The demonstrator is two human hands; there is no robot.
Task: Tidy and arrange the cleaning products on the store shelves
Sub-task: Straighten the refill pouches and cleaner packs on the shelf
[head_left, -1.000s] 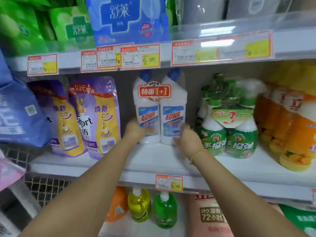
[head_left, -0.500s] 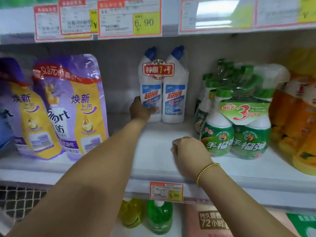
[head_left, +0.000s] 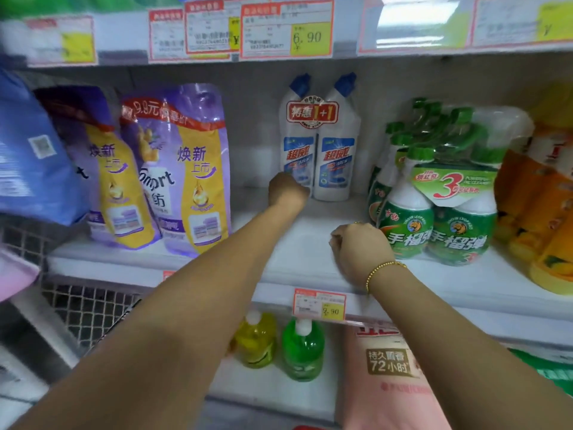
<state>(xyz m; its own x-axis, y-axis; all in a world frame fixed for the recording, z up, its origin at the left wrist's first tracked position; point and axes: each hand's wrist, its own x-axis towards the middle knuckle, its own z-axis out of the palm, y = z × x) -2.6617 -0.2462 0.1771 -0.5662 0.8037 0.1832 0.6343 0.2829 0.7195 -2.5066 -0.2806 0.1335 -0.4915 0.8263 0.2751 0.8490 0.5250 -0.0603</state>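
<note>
bottle twin-pack (head_left: 321, 141) stands upright, its lower left side in left grip (head_left: 286, 192).

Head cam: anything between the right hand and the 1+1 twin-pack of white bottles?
Nothing: the head view shows only bare white shelf between the right hand and the twin-pack. The left hand is at the pack's lower left.

A white shelf board (head_left: 300, 262) spans mid-frame, backed by a pale grey panel (head_left: 254, 125). A dark wire mesh grid (head_left: 90, 308) sits at lower left. Light glares off the clear label strip (head_left: 415, 26) at upper right.
</note>
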